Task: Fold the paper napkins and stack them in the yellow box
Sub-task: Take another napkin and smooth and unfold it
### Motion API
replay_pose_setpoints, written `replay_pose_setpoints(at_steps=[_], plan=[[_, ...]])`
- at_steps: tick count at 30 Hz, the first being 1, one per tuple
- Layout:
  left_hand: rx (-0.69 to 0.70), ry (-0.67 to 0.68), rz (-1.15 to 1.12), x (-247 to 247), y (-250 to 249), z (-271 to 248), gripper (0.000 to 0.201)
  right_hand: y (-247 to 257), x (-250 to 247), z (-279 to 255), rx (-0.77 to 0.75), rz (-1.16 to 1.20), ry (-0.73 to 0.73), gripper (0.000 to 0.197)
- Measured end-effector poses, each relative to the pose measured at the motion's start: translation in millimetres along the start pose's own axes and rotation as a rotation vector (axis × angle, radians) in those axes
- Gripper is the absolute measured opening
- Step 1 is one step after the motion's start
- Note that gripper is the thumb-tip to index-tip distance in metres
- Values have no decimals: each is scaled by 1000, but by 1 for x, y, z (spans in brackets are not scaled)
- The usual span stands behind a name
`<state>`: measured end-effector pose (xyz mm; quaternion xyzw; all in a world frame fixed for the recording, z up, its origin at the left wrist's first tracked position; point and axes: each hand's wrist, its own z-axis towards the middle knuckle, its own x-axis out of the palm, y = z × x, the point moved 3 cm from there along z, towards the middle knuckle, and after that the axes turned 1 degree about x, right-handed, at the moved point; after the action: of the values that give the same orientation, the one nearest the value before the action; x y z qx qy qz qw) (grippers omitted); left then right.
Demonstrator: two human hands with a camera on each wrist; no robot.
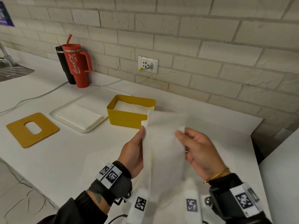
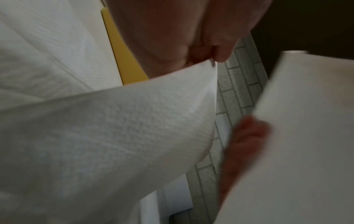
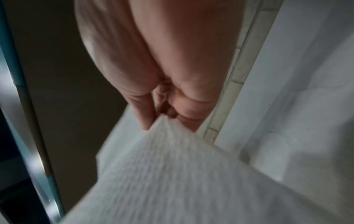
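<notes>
We are holding one white paper napkin (image 1: 163, 143) up off the white counter (image 1: 68, 156), hanging lengthwise between both hands. Our left hand (image 1: 133, 149) is gripping the napkin's left edge, thumb lying along the front and the fingers hidden behind the sheet; the left wrist view shows the fingertips (image 2: 222, 56) pinching the paper's edge. Our right hand (image 1: 200, 151) is pinching the napkin's right side near its upper part between thumb and curled fingers (image 3: 145, 115), a small tuft of paper poking up at the pinch. Just beyond the left hand, the yellow box (image 1: 127, 117) is sitting on the counter, with white napkins lying inside it; the napkin's top corner is overlapping the box's near right corner in the head view. Left of the box, a white tray (image 1: 53, 113) is carrying a flat pile of unfolded napkins (image 1: 79, 116). Farther left of our left hand, a yellow lid (image 1: 19, 135) with an oval slot is lying flat. Well beyond, against the brick wall (image 1: 194, 38), a red tumbler (image 1: 76, 65) is standing beside a black bottle (image 1: 62, 62).
</notes>
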<state>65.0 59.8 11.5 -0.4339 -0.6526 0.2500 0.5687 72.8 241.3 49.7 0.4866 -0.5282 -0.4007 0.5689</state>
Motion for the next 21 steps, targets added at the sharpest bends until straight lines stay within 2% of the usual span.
replay_pose_setpoints(at_steps=[3, 4, 7, 9, 16, 21], plan=[[-11, 48, 22, 2, 5, -2, 59, -22, -1, 2, 75, -128, -55, 29], [-21, 54, 18, 1, 6, -2, 61, -27, -2, 2, 73, -153, -71, 38], [-31, 44, -1, 2, 9, -5, 61, -32, -1, 2, 29, -228, -95, 95], [-23, 23, -13, 3, 8, -6, 57, -35, -4, 4, 0, -263, -115, 108], [6, 12, -30, 5, 3, -9, 51, -39, -8, 7, -22, -323, -120, 103], [2, 61, 26, 10, 0, -13, 53, -39, -6, 8, -16, -348, -131, 94]])
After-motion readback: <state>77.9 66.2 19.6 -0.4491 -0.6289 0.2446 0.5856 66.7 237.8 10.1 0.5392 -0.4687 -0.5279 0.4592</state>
